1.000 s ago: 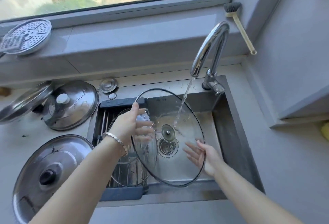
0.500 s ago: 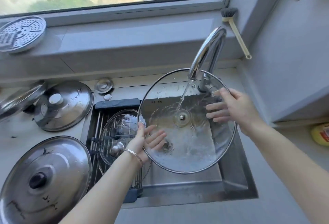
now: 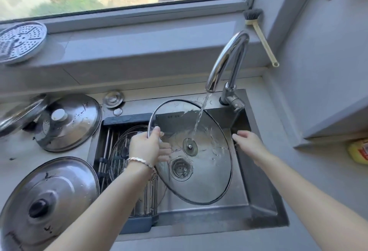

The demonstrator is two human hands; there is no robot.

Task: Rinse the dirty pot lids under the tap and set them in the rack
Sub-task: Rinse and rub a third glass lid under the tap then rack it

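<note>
The glass lid (image 3: 209, 171) has come down from beside the tap's (image 3: 227, 61) spout and now hangs lower over the sink (image 3: 256, 191), tilted. The right hand (image 3: 249, 144) has let go of the far rim; it now sits just beside the lid's right edge, fingers relaxed. The left hand (image 3: 146, 147) has shifted from the lower rim to gripping the upper left rim alone. The water (image 3: 200, 115) now lands just above the lid's centre.
</note>
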